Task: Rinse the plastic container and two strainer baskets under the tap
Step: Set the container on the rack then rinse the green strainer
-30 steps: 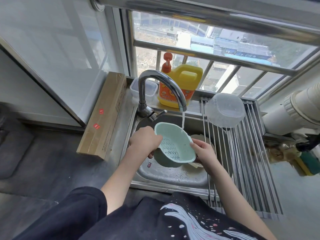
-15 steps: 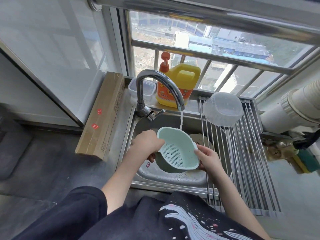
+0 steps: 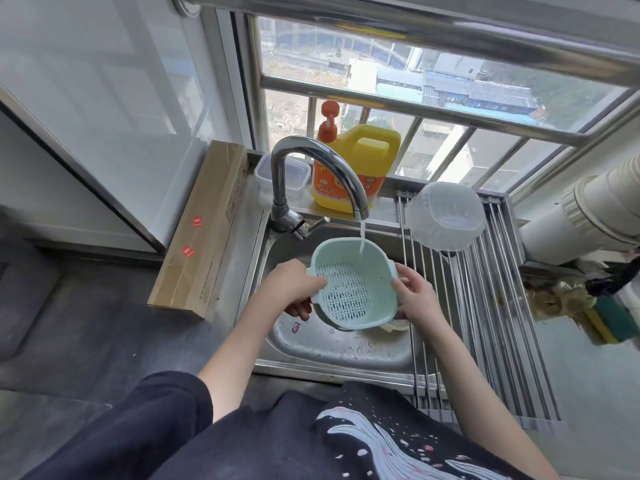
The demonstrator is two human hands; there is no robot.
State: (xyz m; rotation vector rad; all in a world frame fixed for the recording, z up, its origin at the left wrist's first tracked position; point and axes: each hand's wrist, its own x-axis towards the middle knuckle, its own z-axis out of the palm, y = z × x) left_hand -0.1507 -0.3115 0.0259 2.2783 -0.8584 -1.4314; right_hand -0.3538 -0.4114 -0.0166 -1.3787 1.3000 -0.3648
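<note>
You hold the green strainer (image 3: 353, 284) over the sink (image 3: 332, 351), tilted so its slotted bottom faces you. Your left hand (image 3: 294, 287) grips the strainer's left rim: the thumb lies over the edge on the inside, the fingers curl under the outside. Your right hand (image 3: 414, 292) takes the right rim, fingers bent round the edge and the side handle. The strainer sits between both hands, its far rim raised toward the tap (image 3: 318, 174).

A thin stream of water (image 3: 362, 239) falls from the spout and strikes the inside wall near the far rim. Below the strainer, by your right wrist, a pale yellowish thing (image 3: 394, 325) peeks out in the sink; too much is hidden to tell what it is.

The clear container (image 3: 445, 216) lies upside down on the drying rack (image 3: 491, 306), right of the sink and well apart from both hands. A yellow soap jug (image 3: 356, 168) stands behind the tap, with a small lidded box (image 3: 282, 176) just left of it.
</note>
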